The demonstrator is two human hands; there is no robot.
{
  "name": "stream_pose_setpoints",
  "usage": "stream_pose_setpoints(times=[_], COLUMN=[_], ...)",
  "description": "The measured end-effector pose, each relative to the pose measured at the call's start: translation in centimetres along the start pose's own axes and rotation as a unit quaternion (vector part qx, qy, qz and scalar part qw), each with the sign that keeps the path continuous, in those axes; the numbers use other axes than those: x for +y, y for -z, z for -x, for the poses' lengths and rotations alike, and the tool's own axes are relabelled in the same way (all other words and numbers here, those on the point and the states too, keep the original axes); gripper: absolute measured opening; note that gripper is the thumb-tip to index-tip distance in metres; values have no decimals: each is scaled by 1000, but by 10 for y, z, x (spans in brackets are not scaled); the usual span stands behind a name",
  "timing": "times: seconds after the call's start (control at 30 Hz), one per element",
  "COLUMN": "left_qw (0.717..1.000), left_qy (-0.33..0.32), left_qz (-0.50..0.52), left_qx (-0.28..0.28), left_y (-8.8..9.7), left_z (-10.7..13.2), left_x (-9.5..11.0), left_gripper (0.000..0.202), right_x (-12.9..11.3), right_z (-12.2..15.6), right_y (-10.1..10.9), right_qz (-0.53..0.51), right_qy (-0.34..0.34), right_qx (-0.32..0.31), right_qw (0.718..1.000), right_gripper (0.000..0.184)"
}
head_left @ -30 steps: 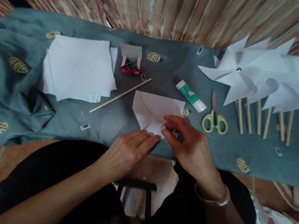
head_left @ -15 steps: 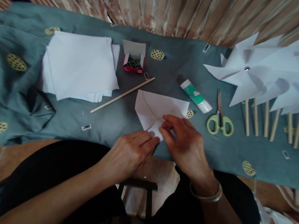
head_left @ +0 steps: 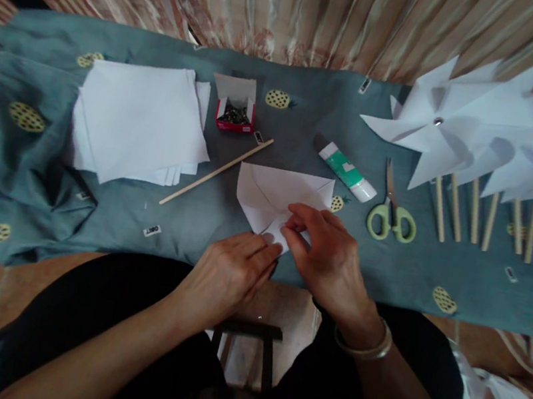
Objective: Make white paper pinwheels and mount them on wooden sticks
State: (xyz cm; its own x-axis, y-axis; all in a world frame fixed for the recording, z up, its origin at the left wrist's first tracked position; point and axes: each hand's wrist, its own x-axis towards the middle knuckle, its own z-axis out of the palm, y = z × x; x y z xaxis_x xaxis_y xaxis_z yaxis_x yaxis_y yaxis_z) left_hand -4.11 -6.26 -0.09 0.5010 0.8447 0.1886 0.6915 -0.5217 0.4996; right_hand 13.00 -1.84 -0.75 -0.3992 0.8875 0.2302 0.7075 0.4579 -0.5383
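A white sheet of paper (head_left: pixel 275 191), folded with flaps toward its near corner, lies in front of me near the table's edge. My left hand (head_left: pixel 238 268) pinches the near corner of the paper between thumb and fingers. Just to its right, my right hand (head_left: pixel 326 253) is closed at the fingertips on a flap of the same paper; the fingers cover part of the fold. Beyond the paper's left side lies a thin wooden stick (head_left: pixel 217 171). A green and white glue stick (head_left: pixel 348 171) rests past its right corner, with green-handled scissors (head_left: pixel 392 213) beside it.
A stack of white paper (head_left: pixel 140 119) sits on the left of the green cloth (head_left: pixel 308 125). Near it stands an open red box (head_left: pixel 235 114) of small metal pins. Several white paper pinwheels (head_left: pixel 485 126) on wooden sticks lie at the right. A curtain (head_left: pixel 297 9) hangs behind.
Both hands keep hold of the paper in nearly the same place. The view has shifted slightly, and a crease at the paper's far right corner shows more clearly.
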Motion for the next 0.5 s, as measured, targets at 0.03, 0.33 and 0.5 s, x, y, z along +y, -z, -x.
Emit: stream_pose_setpoints(times=[0.03, 0.33, 0.5], left_qw=[1000, 1000, 1000], left_qy=[1, 5, 5], left_qz=[-2, 2, -1], left_qx=[0, -1, -1], left_y=[0, 1, 0], left_z=[0, 0, 0], left_x=[0, 0, -1], left_gripper=[21, 22, 22], right_x=[0, 0, 0], right_z=[0, 0, 0], right_y=[0, -1, -2], right_qz=[1, 9, 8], right_qy=[3, 6, 0], right_qx=[1, 5, 6], right_qw=[1000, 1000, 1000], right_gripper=[18, 20, 20])
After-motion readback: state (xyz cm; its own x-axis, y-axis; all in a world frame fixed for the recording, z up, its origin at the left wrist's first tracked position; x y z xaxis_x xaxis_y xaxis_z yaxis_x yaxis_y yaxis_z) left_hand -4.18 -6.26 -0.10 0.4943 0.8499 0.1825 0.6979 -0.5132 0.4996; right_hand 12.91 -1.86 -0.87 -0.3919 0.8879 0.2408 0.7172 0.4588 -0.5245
